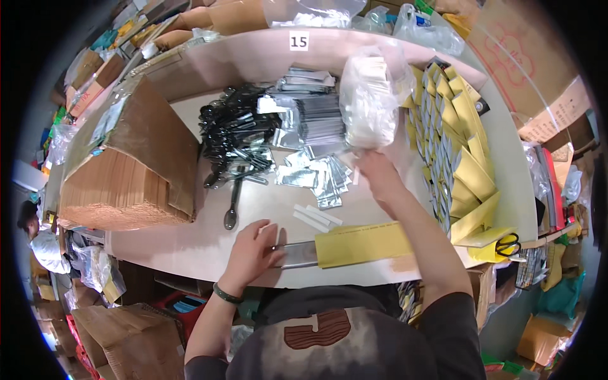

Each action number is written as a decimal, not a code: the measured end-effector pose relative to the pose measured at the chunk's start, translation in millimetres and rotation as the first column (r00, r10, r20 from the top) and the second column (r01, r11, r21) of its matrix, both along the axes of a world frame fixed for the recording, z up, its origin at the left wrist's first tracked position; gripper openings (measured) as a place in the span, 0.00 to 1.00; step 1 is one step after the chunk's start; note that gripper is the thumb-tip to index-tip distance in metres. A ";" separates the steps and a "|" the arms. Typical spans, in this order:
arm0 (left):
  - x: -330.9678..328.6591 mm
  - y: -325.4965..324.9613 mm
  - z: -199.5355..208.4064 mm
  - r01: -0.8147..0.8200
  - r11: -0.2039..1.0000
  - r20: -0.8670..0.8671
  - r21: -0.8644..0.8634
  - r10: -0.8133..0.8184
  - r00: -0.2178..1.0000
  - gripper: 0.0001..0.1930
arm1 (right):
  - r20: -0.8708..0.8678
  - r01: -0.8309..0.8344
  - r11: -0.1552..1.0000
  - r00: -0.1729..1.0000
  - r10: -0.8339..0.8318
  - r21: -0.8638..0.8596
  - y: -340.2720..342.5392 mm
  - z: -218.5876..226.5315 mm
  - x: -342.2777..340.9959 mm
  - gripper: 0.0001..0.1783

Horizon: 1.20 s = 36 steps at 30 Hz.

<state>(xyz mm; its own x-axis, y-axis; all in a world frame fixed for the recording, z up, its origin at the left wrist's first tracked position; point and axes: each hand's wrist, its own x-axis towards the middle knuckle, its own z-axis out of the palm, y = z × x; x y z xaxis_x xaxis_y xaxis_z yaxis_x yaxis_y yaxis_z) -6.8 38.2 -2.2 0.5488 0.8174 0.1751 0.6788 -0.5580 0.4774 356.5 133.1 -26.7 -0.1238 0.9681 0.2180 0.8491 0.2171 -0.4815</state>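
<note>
My left hand (249, 256) has its thumb and fingers bent around the near-left end of a grey inner tray (297, 254). That tray sticks out of a long, flat yellow box sleeve (354, 246), lying at the table's front edge. My right hand (379, 177) is at the lower end of a clear plastic bag (372, 95) of white strips, fingers closed together and slightly blurred; a pale sliver shows beside its fingertips, and what they hold is unclear. Loose white strips (316, 217) lie between my hands, below scattered silver packets (324, 177).
Black plastic spoons (235, 126) are heaped left of stacked silver-grey packets (320, 120); one spoon (232, 206) lies apart. A cardboard carton (126, 171) stands at left. Folded yellow boxes (456, 145) line the right side, with black-handled scissors (506, 244) near the corner. A raised panel (240, 57) closes the back.
</note>
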 end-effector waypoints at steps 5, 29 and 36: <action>-56.4 -4.8 -3.6 -0.414 0.909 0.111 -0.054 0.418 0.902 0.22 | 0.228 -0.035 0.991 0.972 0.064 -0.131 -18.0 -5.2 21.5 0.07; -68.3 36.3 14.3 -0.310 0.945 -0.287 0.103 0.326 0.901 0.10 | -0.089 -0.387 0.894 0.906 0.415 0.225 -108.2 26.4 -134.2 0.16; -19.5 -38.8 5.9 0.009 0.974 -0.031 0.225 -0.002 1.000 0.13 | -0.158 0.231 0.929 0.969 -0.192 0.288 -16.3 95.5 -27.2 0.08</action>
<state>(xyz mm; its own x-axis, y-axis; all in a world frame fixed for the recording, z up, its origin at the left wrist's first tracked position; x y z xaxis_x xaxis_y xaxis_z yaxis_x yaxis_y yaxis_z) -26.3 -0.6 3.7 0.5613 0.7559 0.3370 0.6877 -0.6525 0.3183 329.3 116.7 68.7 0.1240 0.8545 0.5045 0.8285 0.1906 -0.5265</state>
